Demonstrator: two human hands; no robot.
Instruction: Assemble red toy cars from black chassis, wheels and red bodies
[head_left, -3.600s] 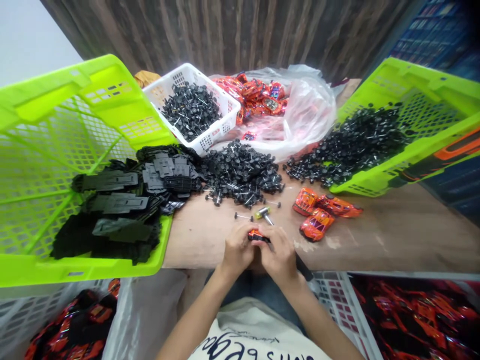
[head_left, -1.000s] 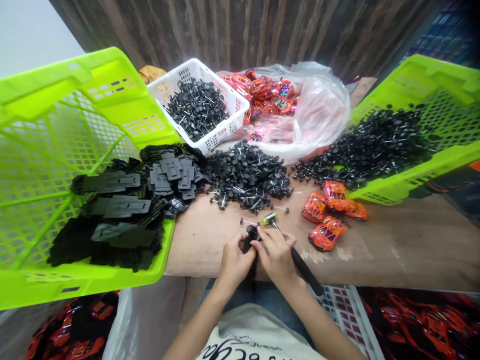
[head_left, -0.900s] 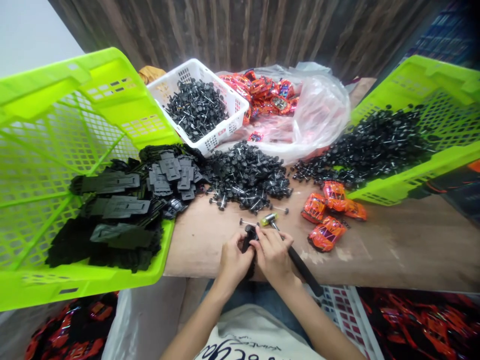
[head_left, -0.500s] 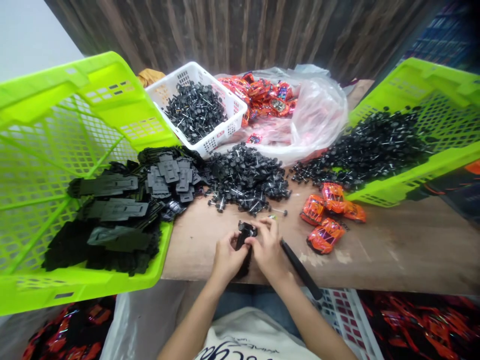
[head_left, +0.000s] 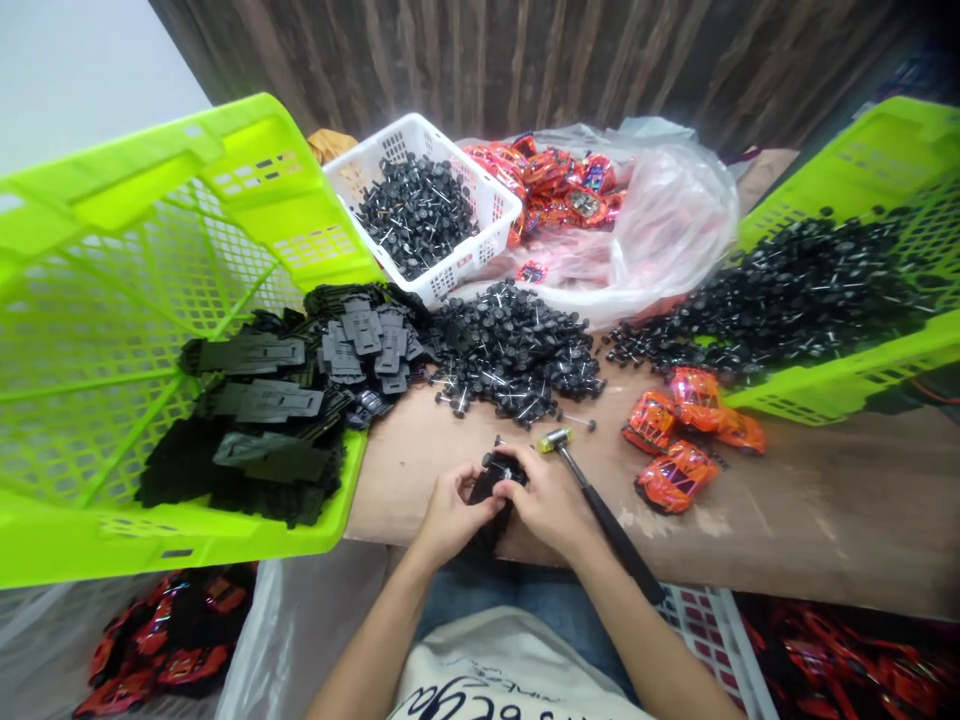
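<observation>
Both of my hands meet at the near edge of the wooden table (head_left: 825, 500). My left hand (head_left: 448, 512) grips a black toy car chassis (head_left: 489, 482) from the left. My right hand (head_left: 553, 500) pinches the same chassis at its far end, where a small black wheel shows. A small hammer (head_left: 600, 510) with a yellow and metal head lies just right of my right hand, its black handle pointing toward me. A heap of black wheel-and-axle pieces (head_left: 517, 350) lies beyond my hands.
A tilted lime green crate (head_left: 135, 260) at left holds black chassis plates (head_left: 255, 430). A white basket (head_left: 427, 215) of wheels and a plastic bag (head_left: 660, 230) of orange car bodies stand behind. Three orange toy cars (head_left: 690, 440) lie at right, near another lime crate (head_left: 862, 370).
The orange car seen in my hands 3.6 s ago is gone and a black chassis is there instead. My right hand pulled back from near the hammer head onto the chassis. The view shifted left.
</observation>
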